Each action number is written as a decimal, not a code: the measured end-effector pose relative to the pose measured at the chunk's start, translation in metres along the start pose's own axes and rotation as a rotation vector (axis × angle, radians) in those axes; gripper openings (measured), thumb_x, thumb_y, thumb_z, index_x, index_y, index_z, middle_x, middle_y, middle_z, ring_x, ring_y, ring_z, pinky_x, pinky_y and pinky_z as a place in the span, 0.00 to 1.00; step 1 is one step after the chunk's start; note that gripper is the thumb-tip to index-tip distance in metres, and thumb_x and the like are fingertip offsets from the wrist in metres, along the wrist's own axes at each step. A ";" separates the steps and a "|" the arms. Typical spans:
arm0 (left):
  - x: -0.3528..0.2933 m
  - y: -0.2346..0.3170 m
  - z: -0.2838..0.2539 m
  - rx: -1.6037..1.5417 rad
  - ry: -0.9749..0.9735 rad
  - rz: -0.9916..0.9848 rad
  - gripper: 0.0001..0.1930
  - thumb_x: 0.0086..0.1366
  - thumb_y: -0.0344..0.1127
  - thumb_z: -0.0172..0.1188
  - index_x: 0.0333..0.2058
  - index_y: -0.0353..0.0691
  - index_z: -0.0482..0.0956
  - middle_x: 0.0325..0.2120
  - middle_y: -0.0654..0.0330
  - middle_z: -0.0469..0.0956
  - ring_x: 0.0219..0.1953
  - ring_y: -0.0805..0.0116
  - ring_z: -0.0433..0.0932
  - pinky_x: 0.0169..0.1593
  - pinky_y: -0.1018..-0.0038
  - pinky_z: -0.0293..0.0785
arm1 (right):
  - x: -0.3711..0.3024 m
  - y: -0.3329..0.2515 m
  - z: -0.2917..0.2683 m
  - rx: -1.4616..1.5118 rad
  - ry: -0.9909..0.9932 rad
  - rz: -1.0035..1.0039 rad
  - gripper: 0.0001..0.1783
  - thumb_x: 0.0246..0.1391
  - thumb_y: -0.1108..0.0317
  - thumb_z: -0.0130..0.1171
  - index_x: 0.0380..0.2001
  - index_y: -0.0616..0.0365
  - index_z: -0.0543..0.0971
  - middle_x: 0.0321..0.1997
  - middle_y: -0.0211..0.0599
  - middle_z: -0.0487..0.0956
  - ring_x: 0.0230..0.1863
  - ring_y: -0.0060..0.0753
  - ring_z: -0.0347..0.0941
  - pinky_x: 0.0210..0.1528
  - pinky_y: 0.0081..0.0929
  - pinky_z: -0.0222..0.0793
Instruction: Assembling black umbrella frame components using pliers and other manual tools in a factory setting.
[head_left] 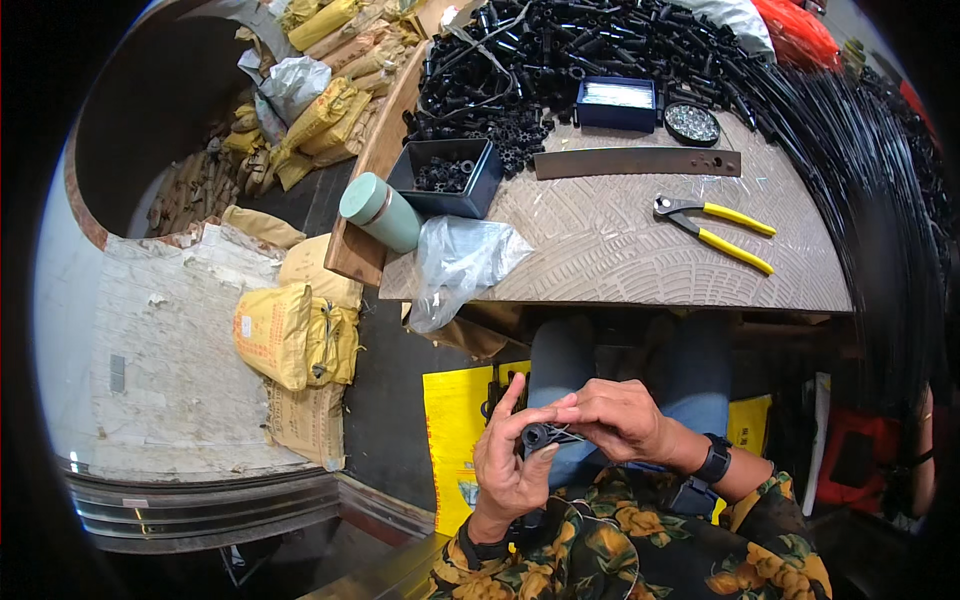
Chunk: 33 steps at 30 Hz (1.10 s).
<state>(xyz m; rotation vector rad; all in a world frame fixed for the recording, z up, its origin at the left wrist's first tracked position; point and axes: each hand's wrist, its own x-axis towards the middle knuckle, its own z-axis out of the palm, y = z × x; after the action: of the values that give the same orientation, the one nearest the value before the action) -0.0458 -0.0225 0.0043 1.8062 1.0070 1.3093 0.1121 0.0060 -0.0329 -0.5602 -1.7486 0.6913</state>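
Above my lap, my left hand (512,468) curls round a black tubular plastic part (537,436), its round hollow end showing between thumb and fingers. The left index finger points upward. Close against it, my right hand (628,420) is closed, fingertips pinched together beside the part. A few thin pale strands (568,436) run from the black part toward the right fingers; what those fingertips hold is hidden. On the table beyond lie end-cutting pliers (715,232) with yellow handles, their jaws to the left.
Black plastic parts (560,50) heap the table's far side. A blue box of thin silvery pieces (617,103), a round dish (692,124), a flat metal strip (637,163), a dark bin (446,176), a green flask (380,212) and a plastic bag (460,262) surround the work surface. Black rods (850,150) droop right.
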 end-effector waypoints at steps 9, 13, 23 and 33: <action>0.012 -0.017 -0.003 -0.228 -0.179 0.052 0.12 0.51 0.40 0.64 0.31 0.40 0.75 0.27 0.62 0.76 0.35 0.66 0.74 0.57 0.53 0.53 | -0.012 0.002 -0.002 0.100 -0.052 0.021 0.18 0.34 0.82 0.60 0.35 0.63 0.76 0.31 0.41 0.77 0.30 0.41 0.74 0.29 0.27 0.71; 0.015 -0.020 0.004 -0.204 -0.069 0.066 0.17 0.53 0.48 0.62 0.28 0.39 0.73 0.23 0.62 0.75 0.32 0.65 0.74 0.55 0.53 0.57 | -0.001 0.002 -0.026 0.107 -0.201 0.089 0.18 0.36 0.81 0.59 0.36 0.60 0.76 0.34 0.39 0.77 0.35 0.40 0.74 0.34 0.27 0.71; 0.005 -0.019 0.016 -0.635 -0.114 -0.184 0.31 0.59 0.63 0.41 0.38 0.34 0.67 0.26 0.59 0.66 0.25 0.71 0.63 0.30 0.76 0.60 | 0.034 0.035 -0.152 -1.260 -0.134 0.480 0.18 0.43 0.57 0.61 0.30 0.58 0.69 0.38 0.37 0.70 0.44 0.39 0.66 0.43 0.33 0.62; 0.010 -0.023 0.011 -0.670 -0.171 -0.078 0.28 0.59 0.60 0.47 0.27 0.35 0.70 0.21 0.58 0.68 0.27 0.68 0.66 0.32 0.75 0.62 | 0.033 0.058 -0.177 -1.365 -0.200 0.319 0.12 0.48 0.62 0.57 0.26 0.60 0.69 0.29 0.36 0.68 0.33 0.35 0.66 0.35 0.29 0.63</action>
<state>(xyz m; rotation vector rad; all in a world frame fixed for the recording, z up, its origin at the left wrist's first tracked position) -0.0378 -0.0038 -0.0137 1.3178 0.4563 1.2263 0.2748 0.0996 -0.0139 -1.7412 -2.1751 -0.3952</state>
